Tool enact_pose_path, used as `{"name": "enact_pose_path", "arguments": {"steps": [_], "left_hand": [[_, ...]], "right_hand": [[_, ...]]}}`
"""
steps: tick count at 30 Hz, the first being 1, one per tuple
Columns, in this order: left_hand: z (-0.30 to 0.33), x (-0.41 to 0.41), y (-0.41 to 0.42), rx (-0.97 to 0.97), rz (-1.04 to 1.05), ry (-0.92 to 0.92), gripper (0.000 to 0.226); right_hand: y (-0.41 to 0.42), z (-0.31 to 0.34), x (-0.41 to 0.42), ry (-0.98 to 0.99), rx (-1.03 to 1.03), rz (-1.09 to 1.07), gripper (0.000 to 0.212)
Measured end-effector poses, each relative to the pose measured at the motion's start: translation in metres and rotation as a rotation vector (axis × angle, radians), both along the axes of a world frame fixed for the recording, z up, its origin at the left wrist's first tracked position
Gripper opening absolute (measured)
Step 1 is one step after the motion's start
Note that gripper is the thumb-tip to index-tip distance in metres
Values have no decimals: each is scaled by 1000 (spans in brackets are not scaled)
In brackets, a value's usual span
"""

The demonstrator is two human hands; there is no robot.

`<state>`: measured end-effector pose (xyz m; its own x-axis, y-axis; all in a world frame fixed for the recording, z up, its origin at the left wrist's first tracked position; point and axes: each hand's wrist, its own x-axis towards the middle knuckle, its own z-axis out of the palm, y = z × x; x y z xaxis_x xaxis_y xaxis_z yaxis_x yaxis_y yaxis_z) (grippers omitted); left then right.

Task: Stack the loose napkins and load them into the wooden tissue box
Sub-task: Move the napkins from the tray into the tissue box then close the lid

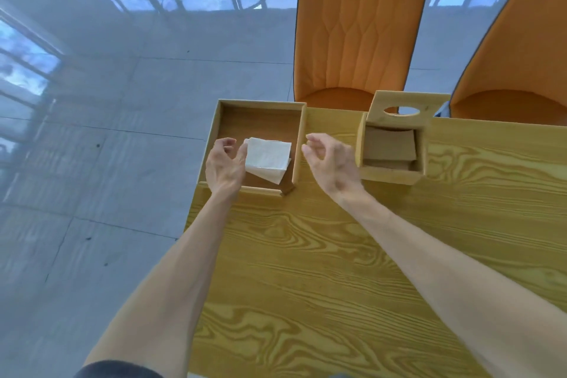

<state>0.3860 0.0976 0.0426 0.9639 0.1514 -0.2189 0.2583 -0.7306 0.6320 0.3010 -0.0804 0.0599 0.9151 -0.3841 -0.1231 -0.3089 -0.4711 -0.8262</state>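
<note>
Both my arms reach forward over a yellow wood-grain table. At its far left corner sits a shallow wooden tray, open at the top, its left side hanging past the table edge. Inside the tray lies a small stack of white napkins, slightly fanned, the lower sheets showing past the near edge of the top one.

My left hand is at the left side of the stack, over the near left part of the tray. Its fingers are curled and spread, the thumb touching the left edge of the napkins; it closes on nothing that I can confirm.

My right hand hovers just right of the tray's right wall, between the tray and the box. Its fingers are loosely curled and apart, holding nothing and touching no napkin.

The wooden tissue box stands to the right of my right hand, near the far edge of the table. Its lid, with an oval slot, is raised and leans back at the far side. The interior shows brownish flat sheets; whether these are napkins I cannot tell.

Two orange upholstered chairs stand beyond the table's far edge. The floor to the left is pale grey tile.
</note>
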Motion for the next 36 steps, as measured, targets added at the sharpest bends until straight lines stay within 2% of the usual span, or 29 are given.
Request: {"name": "enact_pose_path", "arguments": {"steps": [3,5,9,12,17,21,23,28,33,36], "left_hand": [[-2,11,9,-14,-35,144,53],[-6,18,10,-39,-52,229,58],[-15,31,12,-44,-145,374,65],[-21,43,13,-35,-175,401,66],[-29,54,9,-119,-90,416,69],[-34,56,11,-186,1,495,72],[-37,56,11,-191,-8,522,70],[-40,55,10,-183,-67,551,41],[-40,50,11,-207,-119,569,40],[-35,46,17,-289,-183,542,45]], "right_hand": [[25,-2,17,241,53,199,33],[38,-6,25,349,37,296,41],[54,-18,35,491,-13,444,43],[59,-27,42,540,-46,513,38],[61,-34,42,553,-100,589,50],[59,-35,38,541,-108,593,53],[57,-35,36,539,-104,598,53],[54,-36,32,519,-93,602,59],[49,-37,28,508,-55,574,61],[47,-39,27,381,-46,434,56]]}}
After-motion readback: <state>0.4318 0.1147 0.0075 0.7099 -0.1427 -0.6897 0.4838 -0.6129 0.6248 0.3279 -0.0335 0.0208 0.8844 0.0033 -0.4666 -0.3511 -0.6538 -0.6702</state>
